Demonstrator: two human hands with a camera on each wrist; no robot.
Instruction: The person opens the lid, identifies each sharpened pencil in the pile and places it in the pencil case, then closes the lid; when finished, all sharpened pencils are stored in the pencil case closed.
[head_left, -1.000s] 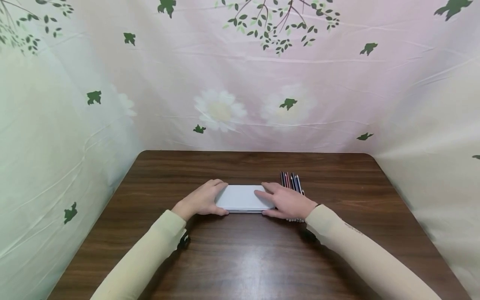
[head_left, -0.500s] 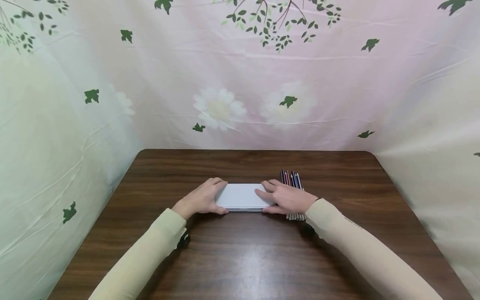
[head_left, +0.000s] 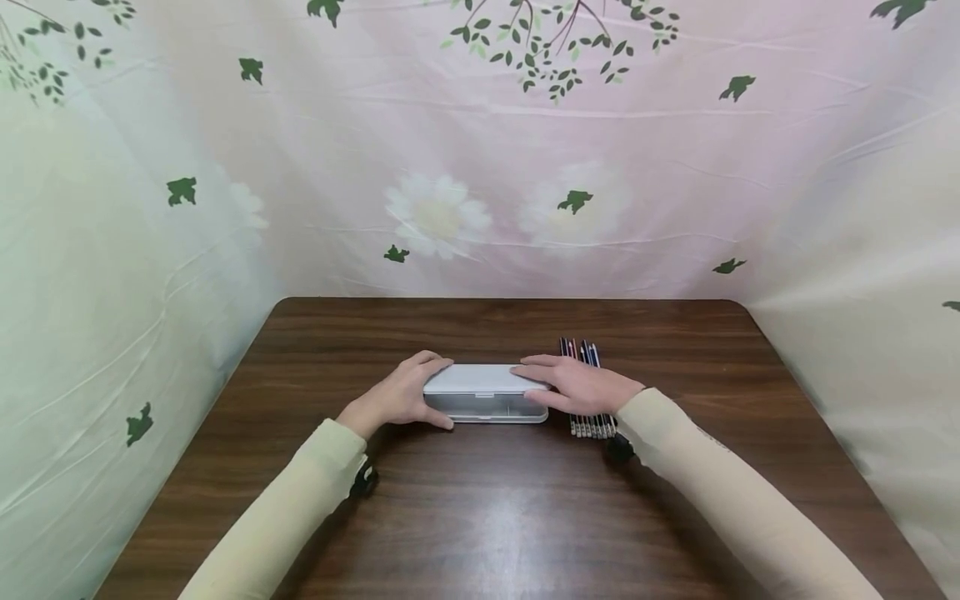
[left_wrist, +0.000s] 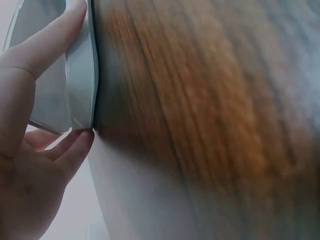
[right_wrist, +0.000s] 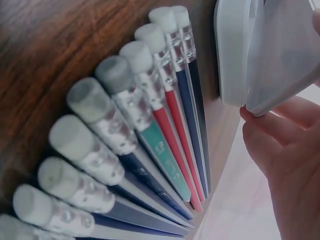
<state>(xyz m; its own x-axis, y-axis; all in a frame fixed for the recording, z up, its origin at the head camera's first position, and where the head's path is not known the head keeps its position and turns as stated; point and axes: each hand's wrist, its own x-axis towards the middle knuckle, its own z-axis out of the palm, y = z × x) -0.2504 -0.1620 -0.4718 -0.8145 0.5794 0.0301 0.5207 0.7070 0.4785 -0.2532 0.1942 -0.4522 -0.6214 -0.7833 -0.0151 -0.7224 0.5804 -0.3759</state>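
Note:
A whitish pencil case (head_left: pixel 487 408) lies on the table with its lid (head_left: pixel 476 377) partly raised at the front. My left hand (head_left: pixel 397 396) grips the left end, thumb along the front and fingers behind. In the left wrist view that thumb lies over the case's lower tray (left_wrist: pixel 82 90). My right hand (head_left: pixel 581 388) holds the lid's right end, thumb at its front edge and fingers toward the back. In the right wrist view, fingertips touch near the hinge side, and the lid (right_wrist: pixel 287 60) stands at an angle to the tray (right_wrist: pixel 232 55).
Several pencils (right_wrist: pixel 167 157) lie side by side right of the case, eraser ends toward me, partly under my right hand and wrist. Brown wood-grain table (head_left: pixel 480 500). A printed cloth (head_left: pixel 495 150) hangs behind the table and at both sides.
The lid has lifted at the front, showing a gap between it and the tray. My right hand has risen slightly with it; the left hand stays at the left end.

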